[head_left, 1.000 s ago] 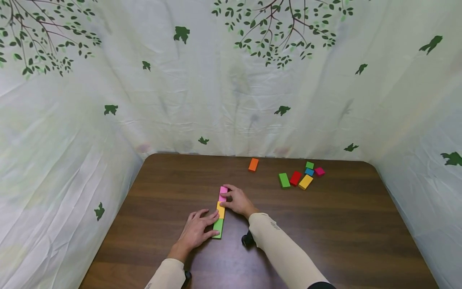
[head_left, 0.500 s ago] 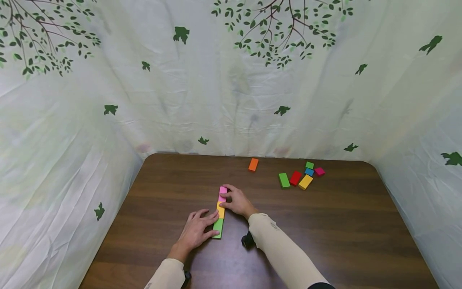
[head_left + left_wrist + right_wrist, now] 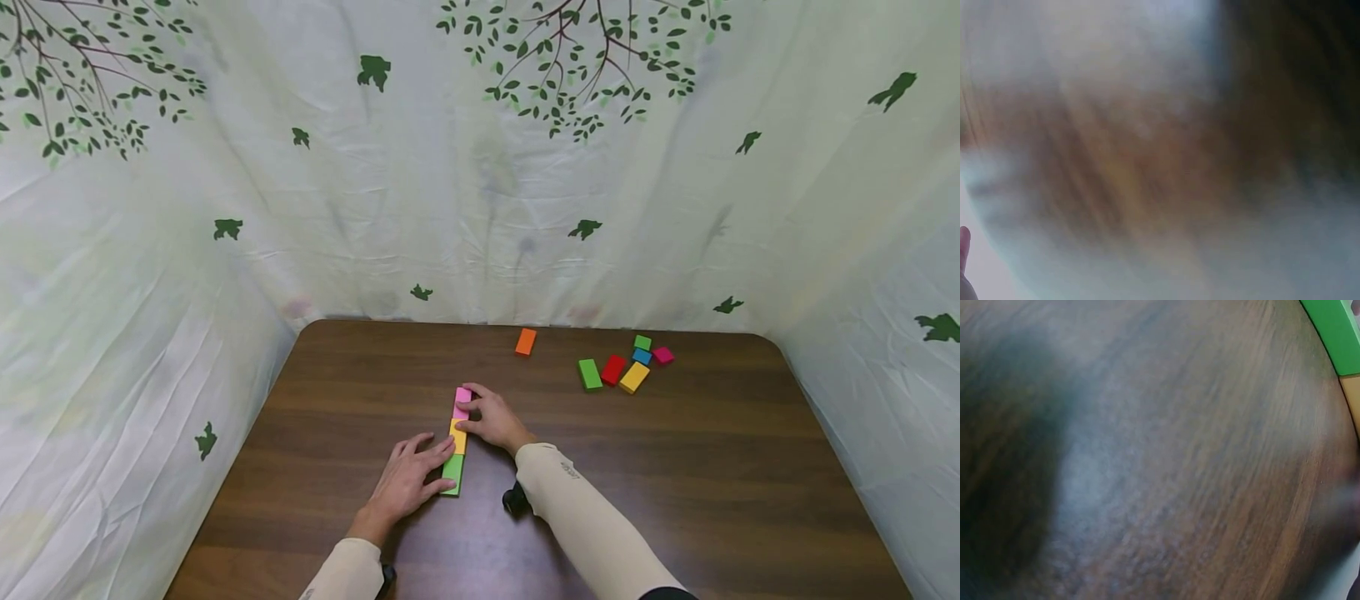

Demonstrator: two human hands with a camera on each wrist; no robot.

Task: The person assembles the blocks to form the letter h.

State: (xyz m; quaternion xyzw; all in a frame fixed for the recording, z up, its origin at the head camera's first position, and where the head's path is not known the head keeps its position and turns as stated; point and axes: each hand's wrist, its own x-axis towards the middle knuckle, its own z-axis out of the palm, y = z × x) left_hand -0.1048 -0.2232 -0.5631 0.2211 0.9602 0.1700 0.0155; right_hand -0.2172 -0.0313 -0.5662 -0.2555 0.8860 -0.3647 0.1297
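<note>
Three rectangular blocks lie flat in a row on the table: a pink block (image 3: 462,396) at the far end, a yellow block (image 3: 458,444) in the middle, a green block (image 3: 452,468) nearest. My left hand (image 3: 403,478) comes from the left, its index fingertip at the yellow block and its thumb on the green one. From the right, my right hand (image 3: 497,419) touches the pink block with its fingers, thumb over the yellow block. The right wrist view catches the green block (image 3: 1334,334) at its upper right. Blur fills most of the left wrist view.
Toward the table's (image 3: 675,467) back right lie a green block (image 3: 590,375), a red block (image 3: 613,370), a yellow block (image 3: 634,378), a blue block (image 3: 642,357), a small green block (image 3: 642,342) and a magenta block (image 3: 663,356). An orange block (image 3: 526,342) lies near the back edge.
</note>
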